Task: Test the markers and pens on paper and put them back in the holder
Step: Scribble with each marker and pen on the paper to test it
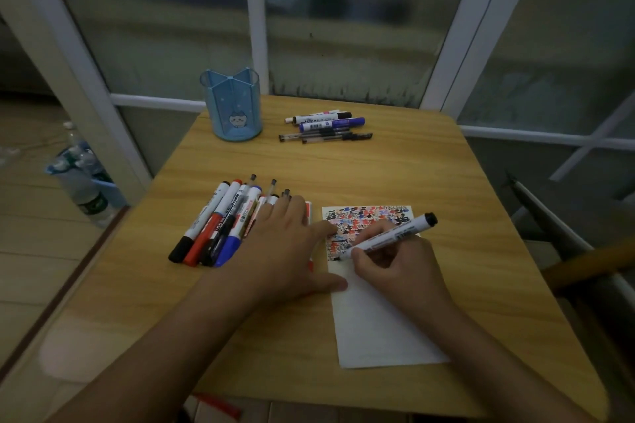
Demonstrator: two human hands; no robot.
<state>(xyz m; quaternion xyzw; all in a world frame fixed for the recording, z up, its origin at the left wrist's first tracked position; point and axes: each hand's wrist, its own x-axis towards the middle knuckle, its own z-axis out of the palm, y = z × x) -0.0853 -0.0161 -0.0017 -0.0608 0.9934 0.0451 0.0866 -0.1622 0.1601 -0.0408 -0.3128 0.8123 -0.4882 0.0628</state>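
The right hand (395,261) pinches a black marker (388,235) — tip down-left on the scribbled paper (378,319), capped end slanting up-right — while the flat, open-fingered left hand (288,247) steadies the sheet, the blue holder (233,106) standing well beyond, far-left.

I see a white marker (390,236) slanting tip-down on the half-scribbled paper (381,319) at centre right, a marker pile (216,223) centre left, more pens (326,127) and a seemingly empty blue holder (235,106) above.
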